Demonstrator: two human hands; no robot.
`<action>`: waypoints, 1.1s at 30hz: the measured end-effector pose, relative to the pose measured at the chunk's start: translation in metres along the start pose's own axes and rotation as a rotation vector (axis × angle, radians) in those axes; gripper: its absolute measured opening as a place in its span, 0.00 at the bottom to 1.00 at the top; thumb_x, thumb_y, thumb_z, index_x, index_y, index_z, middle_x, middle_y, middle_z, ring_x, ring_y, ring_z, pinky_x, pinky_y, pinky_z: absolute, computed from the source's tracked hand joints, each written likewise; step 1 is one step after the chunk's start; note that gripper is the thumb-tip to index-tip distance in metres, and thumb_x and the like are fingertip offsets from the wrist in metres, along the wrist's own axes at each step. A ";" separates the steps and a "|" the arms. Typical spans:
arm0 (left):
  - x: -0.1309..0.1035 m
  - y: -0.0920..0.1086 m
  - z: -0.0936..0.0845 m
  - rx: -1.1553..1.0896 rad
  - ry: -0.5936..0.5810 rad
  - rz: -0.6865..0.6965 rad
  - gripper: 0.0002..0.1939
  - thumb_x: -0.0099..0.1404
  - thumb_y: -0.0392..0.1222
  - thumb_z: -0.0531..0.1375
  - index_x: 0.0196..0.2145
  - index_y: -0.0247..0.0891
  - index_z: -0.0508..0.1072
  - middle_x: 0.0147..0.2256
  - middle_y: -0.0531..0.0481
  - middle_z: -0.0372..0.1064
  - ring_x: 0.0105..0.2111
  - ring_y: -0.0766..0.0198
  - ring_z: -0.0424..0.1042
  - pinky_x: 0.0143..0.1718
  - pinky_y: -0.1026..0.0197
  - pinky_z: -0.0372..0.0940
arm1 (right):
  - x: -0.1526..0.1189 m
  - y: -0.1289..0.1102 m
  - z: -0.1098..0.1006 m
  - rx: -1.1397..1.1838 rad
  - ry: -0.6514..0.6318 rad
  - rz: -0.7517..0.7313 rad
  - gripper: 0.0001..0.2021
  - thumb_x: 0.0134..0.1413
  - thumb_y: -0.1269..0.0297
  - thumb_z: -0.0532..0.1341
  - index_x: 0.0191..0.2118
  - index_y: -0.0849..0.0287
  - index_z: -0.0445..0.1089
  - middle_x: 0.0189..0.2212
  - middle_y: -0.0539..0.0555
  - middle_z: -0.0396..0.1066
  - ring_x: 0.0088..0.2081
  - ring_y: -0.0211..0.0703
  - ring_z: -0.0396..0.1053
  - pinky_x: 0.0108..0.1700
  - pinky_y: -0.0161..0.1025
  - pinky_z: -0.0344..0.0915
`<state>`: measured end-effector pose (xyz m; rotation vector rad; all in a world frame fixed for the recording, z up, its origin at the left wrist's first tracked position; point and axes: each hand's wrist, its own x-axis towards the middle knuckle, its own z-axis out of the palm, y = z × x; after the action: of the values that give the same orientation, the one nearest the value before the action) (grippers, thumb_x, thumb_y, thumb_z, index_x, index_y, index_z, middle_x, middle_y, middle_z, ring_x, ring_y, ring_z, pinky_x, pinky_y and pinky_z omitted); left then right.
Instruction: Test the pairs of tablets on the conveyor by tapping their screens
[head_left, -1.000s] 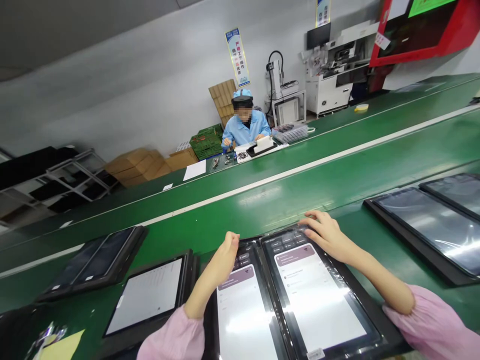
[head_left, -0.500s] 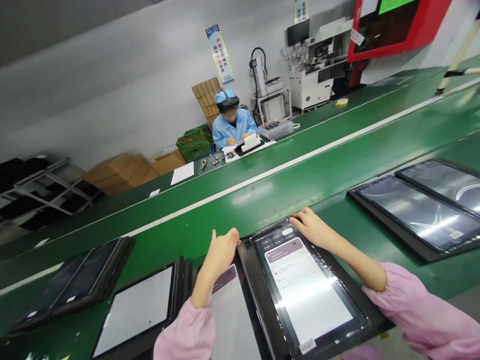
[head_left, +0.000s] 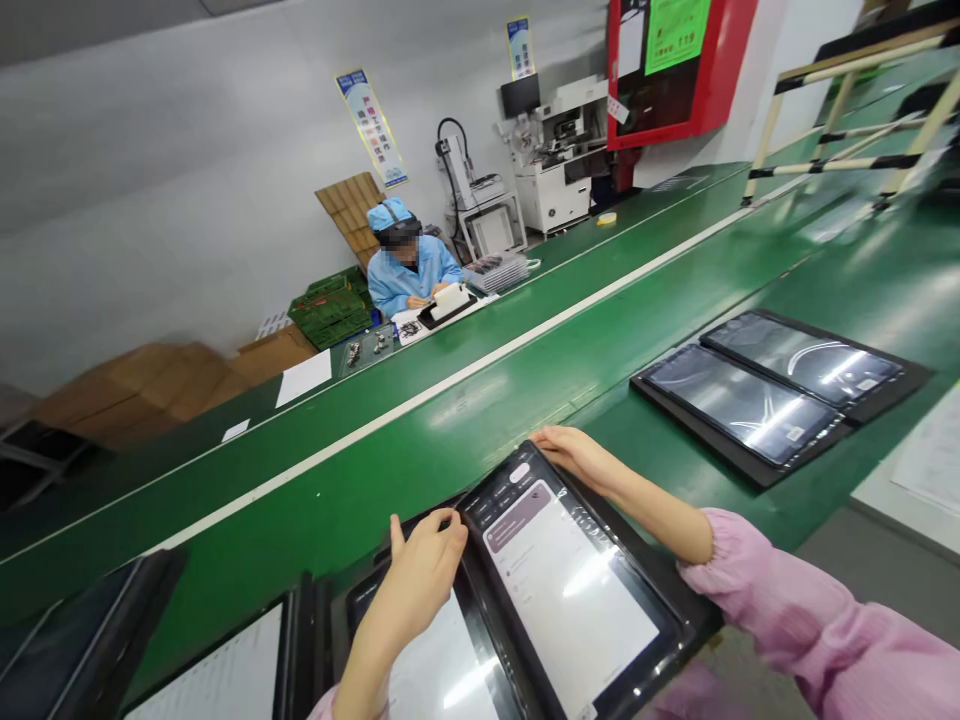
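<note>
A lit tablet (head_left: 570, 590) with a white screen lies slanted in front of me on the green belt (head_left: 450, 430), its left edge over a second lit tablet (head_left: 431, 680) in a black tray. My left hand (head_left: 420, 575) curls its fingers over the slanted tablet's far left corner. At the far right corner, my right hand (head_left: 577, 455) grips the edge. Both sleeves are pink.
A black tray with two dark tablets (head_left: 757, 400) sits to the right. Another lit tablet (head_left: 217, 680) and a dark tray (head_left: 67, 640) are at the left. Across the belt a person in blue (head_left: 409, 270) works at a bench, with cardboard boxes (head_left: 150, 380) and machines (head_left: 555, 170) behind.
The right tablet has come nearer and turned, now overlapping the left one. My left hand left the left tablet's top and closed on the right tablet's corner. The view swung right.
</note>
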<state>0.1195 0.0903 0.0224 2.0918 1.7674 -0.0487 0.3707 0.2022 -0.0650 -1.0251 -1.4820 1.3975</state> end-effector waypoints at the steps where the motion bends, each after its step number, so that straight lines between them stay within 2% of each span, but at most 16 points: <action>1: 0.001 -0.005 0.000 -0.020 -0.003 -0.022 0.35 0.77 0.57 0.35 0.51 0.39 0.78 0.62 0.40 0.64 0.64 0.48 0.63 0.70 0.29 0.31 | 0.001 -0.001 0.002 0.051 -0.021 -0.006 0.34 0.67 0.35 0.45 0.37 0.61 0.74 0.35 0.60 0.71 0.42 0.52 0.72 0.52 0.50 0.68; 4: 0.006 -0.030 -0.002 -0.109 -0.008 -0.039 0.33 0.76 0.57 0.40 0.61 0.37 0.71 0.68 0.39 0.56 0.67 0.47 0.58 0.69 0.41 0.51 | 0.003 -0.003 0.005 0.112 -0.024 -0.035 0.41 0.65 0.30 0.38 0.39 0.62 0.74 0.36 0.63 0.73 0.42 0.54 0.73 0.49 0.52 0.71; 6: 0.009 -0.049 -0.006 -0.156 -0.025 -0.010 0.29 0.75 0.54 0.44 0.64 0.39 0.69 0.67 0.41 0.59 0.66 0.48 0.61 0.68 0.45 0.55 | 0.001 -0.004 0.003 0.097 0.041 -0.066 0.42 0.63 0.27 0.40 0.39 0.61 0.75 0.42 0.64 0.72 0.50 0.57 0.70 0.55 0.55 0.67; 9: 0.013 -0.068 -0.010 -0.221 -0.052 0.064 0.29 0.71 0.48 0.49 0.66 0.43 0.65 0.65 0.44 0.62 0.64 0.51 0.64 0.68 0.48 0.56 | -0.009 -0.005 -0.004 -0.023 0.149 -0.172 0.36 0.60 0.27 0.50 0.41 0.55 0.78 0.59 0.61 0.63 0.66 0.60 0.52 0.69 0.57 0.47; 11: 0.015 -0.071 -0.011 -0.240 -0.066 0.101 0.31 0.67 0.45 0.52 0.67 0.43 0.64 0.63 0.44 0.64 0.62 0.53 0.65 0.67 0.50 0.57 | -0.018 -0.005 -0.007 -0.274 0.120 -0.287 0.31 0.64 0.32 0.51 0.41 0.51 0.81 0.66 0.56 0.54 0.69 0.61 0.40 0.71 0.60 0.35; 12: 0.016 -0.071 -0.011 -0.238 -0.068 0.110 0.32 0.65 0.43 0.53 0.67 0.43 0.64 0.62 0.44 0.65 0.61 0.53 0.66 0.66 0.50 0.58 | -0.022 -0.005 -0.007 -0.431 0.075 -0.335 0.29 0.67 0.36 0.49 0.40 0.49 0.81 0.68 0.54 0.52 0.70 0.63 0.38 0.70 0.63 0.33; 14: 0.018 -0.070 -0.011 -0.245 -0.067 0.112 0.34 0.63 0.41 0.54 0.67 0.42 0.63 0.60 0.43 0.67 0.59 0.53 0.68 0.65 0.50 0.59 | -0.029 -0.005 -0.007 -0.709 -0.020 -0.389 0.29 0.71 0.42 0.45 0.40 0.46 0.82 0.70 0.53 0.48 0.69 0.66 0.38 0.67 0.70 0.32; 16: 0.018 -0.071 -0.012 -0.286 -0.067 0.077 0.34 0.65 0.42 0.53 0.68 0.41 0.61 0.60 0.43 0.68 0.58 0.54 0.69 0.64 0.50 0.61 | -0.035 -0.004 -0.009 -0.831 -0.038 -0.428 0.28 0.72 0.43 0.44 0.43 0.43 0.82 0.70 0.54 0.46 0.68 0.68 0.40 0.65 0.73 0.35; 18: 0.012 -0.072 -0.016 -0.309 -0.016 0.016 0.31 0.69 0.45 0.50 0.68 0.39 0.61 0.60 0.42 0.68 0.58 0.54 0.69 0.63 0.50 0.62 | -0.042 -0.003 -0.015 -0.855 0.012 -0.502 0.30 0.72 0.42 0.41 0.47 0.43 0.81 0.70 0.56 0.46 0.67 0.68 0.43 0.64 0.73 0.40; 21: -0.013 -0.071 -0.020 -0.232 0.122 0.006 0.25 0.73 0.48 0.48 0.62 0.38 0.70 0.58 0.42 0.71 0.57 0.52 0.70 0.62 0.49 0.62 | -0.058 0.000 -0.029 -0.816 0.061 -0.568 0.33 0.72 0.40 0.38 0.49 0.44 0.80 0.68 0.57 0.49 0.64 0.66 0.48 0.63 0.71 0.46; 23: -0.035 -0.065 -0.019 -0.164 0.076 0.144 0.21 0.75 0.49 0.50 0.57 0.42 0.75 0.53 0.45 0.75 0.53 0.52 0.72 0.59 0.50 0.63 | -0.073 0.003 -0.035 -0.800 0.001 -0.546 0.32 0.72 0.40 0.38 0.48 0.42 0.79 0.67 0.56 0.51 0.64 0.66 0.49 0.63 0.72 0.48; 25: -0.056 -0.059 -0.015 -0.143 -0.066 0.318 0.18 0.75 0.51 0.54 0.53 0.47 0.78 0.48 0.48 0.78 0.50 0.54 0.72 0.56 0.52 0.63 | -0.088 0.009 -0.037 -0.788 -0.094 -0.521 0.30 0.72 0.40 0.39 0.48 0.40 0.79 0.67 0.54 0.51 0.64 0.66 0.48 0.62 0.73 0.49; 27: -0.068 -0.055 -0.008 -0.160 -0.164 0.411 0.16 0.73 0.53 0.57 0.51 0.47 0.79 0.45 0.49 0.79 0.49 0.54 0.71 0.55 0.53 0.63 | -0.100 0.015 -0.035 -0.772 -0.174 -0.513 0.28 0.73 0.41 0.40 0.50 0.38 0.78 0.68 0.53 0.49 0.65 0.66 0.47 0.61 0.73 0.51; 29: -0.070 -0.056 -0.002 -0.185 -0.165 0.406 0.17 0.73 0.55 0.58 0.49 0.45 0.80 0.43 0.47 0.79 0.49 0.53 0.70 0.54 0.53 0.62 | -0.104 0.019 -0.030 -0.761 -0.224 -0.516 0.27 0.73 0.42 0.41 0.51 0.37 0.77 0.69 0.51 0.47 0.65 0.66 0.46 0.61 0.72 0.53; 31: -0.063 -0.061 0.000 -0.172 -0.143 0.371 0.17 0.74 0.54 0.56 0.49 0.46 0.80 0.44 0.48 0.79 0.50 0.52 0.69 0.58 0.50 0.60 | -0.101 0.020 -0.025 -0.778 -0.249 -0.517 0.26 0.73 0.44 0.42 0.48 0.38 0.78 0.69 0.51 0.49 0.65 0.65 0.48 0.61 0.72 0.53; 33: -0.049 -0.068 0.000 -0.114 -0.090 0.283 0.17 0.76 0.50 0.52 0.51 0.49 0.79 0.47 0.50 0.78 0.55 0.52 0.67 0.64 0.42 0.53 | -0.090 0.021 -0.020 -0.826 -0.195 -0.500 0.25 0.73 0.46 0.44 0.44 0.41 0.80 0.67 0.53 0.52 0.64 0.65 0.51 0.61 0.72 0.51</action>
<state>0.0447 0.0521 0.0176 2.1976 1.3757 0.0358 0.4186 0.1247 -0.0889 -0.8869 -2.3503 0.5205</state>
